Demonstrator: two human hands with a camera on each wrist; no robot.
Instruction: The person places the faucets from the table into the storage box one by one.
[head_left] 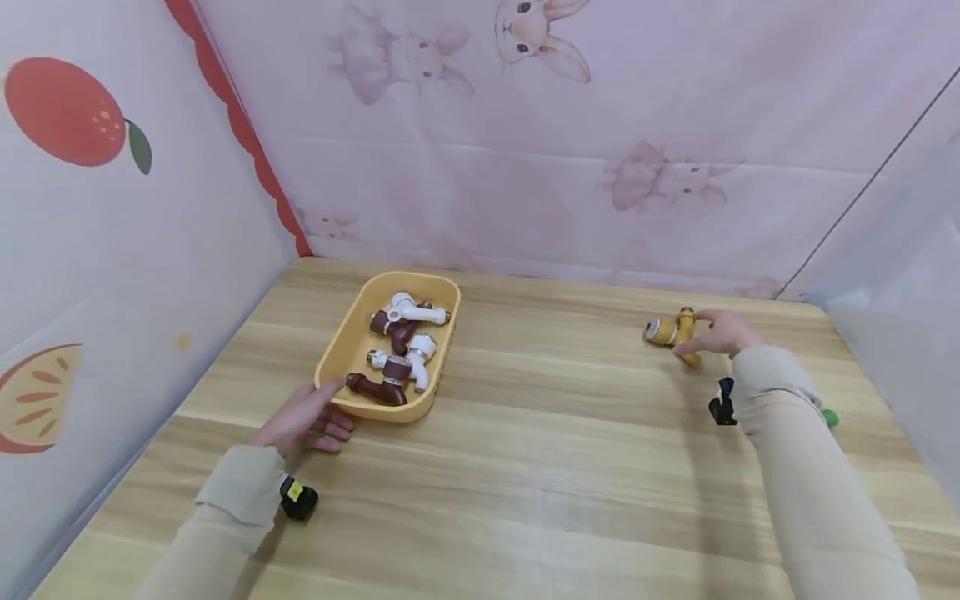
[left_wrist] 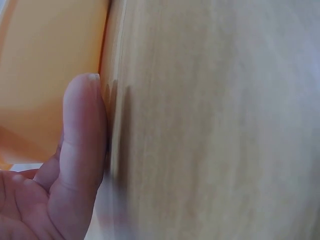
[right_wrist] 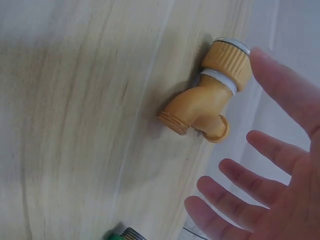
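A yellow plastic tap [head_left: 678, 333] with a ribbed knob lies toward the back right of the table. Around it my right hand [head_left: 722, 332] reaches with spread fingers. In the right wrist view the thumb is near the knob of the tap [right_wrist: 202, 102], and no finger curls round it. My left hand [head_left: 303, 418] holds the near left corner of a yellow tray [head_left: 341, 350], thumb at the rim and fingers outside. In the left wrist view a finger [left_wrist: 82, 130] lies along the tray's outer wall [left_wrist: 45, 60]. White taps [head_left: 420, 312] and maroon taps [head_left: 386, 385] lie inside.
A green object [head_left: 829, 417] shows partly behind the right sleeve; the right wrist view shows its green part [right_wrist: 116, 237] beside a dark threaded end. Printed cloth walls [head_left: 525, 200] border the wood-grain table [head_left: 540, 433] at the back and sides.
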